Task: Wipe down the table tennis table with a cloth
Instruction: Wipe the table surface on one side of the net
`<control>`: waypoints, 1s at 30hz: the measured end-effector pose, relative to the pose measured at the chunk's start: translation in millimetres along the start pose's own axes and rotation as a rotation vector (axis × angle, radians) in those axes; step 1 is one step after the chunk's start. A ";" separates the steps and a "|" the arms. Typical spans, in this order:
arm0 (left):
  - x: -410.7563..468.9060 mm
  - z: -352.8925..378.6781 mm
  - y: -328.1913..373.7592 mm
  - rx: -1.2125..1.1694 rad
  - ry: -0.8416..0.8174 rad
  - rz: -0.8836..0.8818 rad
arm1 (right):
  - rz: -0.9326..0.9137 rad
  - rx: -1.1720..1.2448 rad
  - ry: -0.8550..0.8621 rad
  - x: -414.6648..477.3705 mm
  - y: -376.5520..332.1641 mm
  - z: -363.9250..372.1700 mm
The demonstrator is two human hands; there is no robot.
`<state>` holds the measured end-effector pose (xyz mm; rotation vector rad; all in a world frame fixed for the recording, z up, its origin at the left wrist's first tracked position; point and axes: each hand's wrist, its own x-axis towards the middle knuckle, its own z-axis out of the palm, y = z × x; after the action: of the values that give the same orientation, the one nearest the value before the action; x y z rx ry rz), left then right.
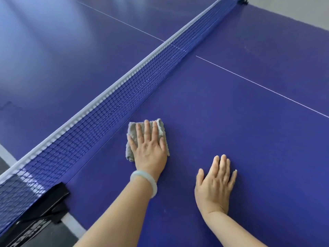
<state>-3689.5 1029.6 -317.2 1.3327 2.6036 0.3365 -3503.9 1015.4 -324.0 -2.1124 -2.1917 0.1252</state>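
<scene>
A blue table [240, 111] fills nearly the whole frame, and a dark blue net [124, 98] with a white top band crosses it on a slant from the lower left to the upper right corner. The cloth [130, 151], grey and folded into a rough pad, lies on the table a little below and left of the frame's centre, just beside the foot of the net but not touching it. The left hand [149, 147] lies palm down on top of the cloth, its fingers [147, 129] straight and slightly spread, pressing it flat to the table; cloth shows past the fingertips and along the hand's left edge. A pale bracelet [145, 183] sits on that wrist, and the bare forearm runs down to the bottom edge. The right hand [214, 188] rests to the lower right of the left hand, near it but apart, palm flat on the bare table with fingers straight and close together and the thumb out to the left; it holds nothing. A thin white line [263, 86] runs across the table from the net toward the right edge of the frame. A black net clamp [53, 200] grips the table edge in the lower left corner. Grey floor [302, 13] shows in the upper right corner.
</scene>
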 end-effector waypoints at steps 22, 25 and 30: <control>-59.6 -1.4 -24.5 0.023 0.009 0.140 | -0.040 0.085 0.114 -4.7 1.6 -1.7; -20.9 -7.1 -33.2 0.060 -0.045 0.243 | -0.031 0.082 0.132 -3.0 0.1 0.7; 95.0 -10.8 -12.7 0.019 -0.162 0.100 | -0.028 0.043 0.137 -1.0 -1.9 0.5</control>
<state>-3756.9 1098.6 -317.4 1.4357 2.4202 0.2100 -3505.8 1014.4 -324.3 -2.0035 -2.1206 0.0239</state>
